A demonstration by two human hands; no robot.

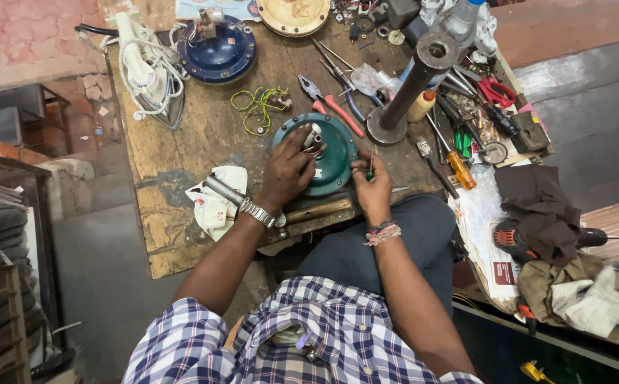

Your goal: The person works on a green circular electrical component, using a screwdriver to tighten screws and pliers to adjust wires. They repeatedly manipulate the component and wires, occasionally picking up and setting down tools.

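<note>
A round teal motor housing (pixel 334 167) lies on the worn wooden workbench (pixel 174 149), near its front edge. My left hand (pixel 287 171), with a metal watch on the wrist, grips the housing's near left side by its centre shaft. My right hand (pixel 371 186) is closed around a thin green-handled screwdriver (pixel 371 165), held upright at the housing's right edge. Thread bands circle that wrist.
A metal pipe stand (pixel 405 92) rises just behind the housing. Red-handled pliers (pixel 331 105), green-yellow wire loops (pixel 258 107), a blue motor housing (pixel 218 48), a white cloth with a metal rod (pixel 217 195) and several tools (pixel 466 121) crowd the bench. A dark cloth (pixel 537 206) lies right.
</note>
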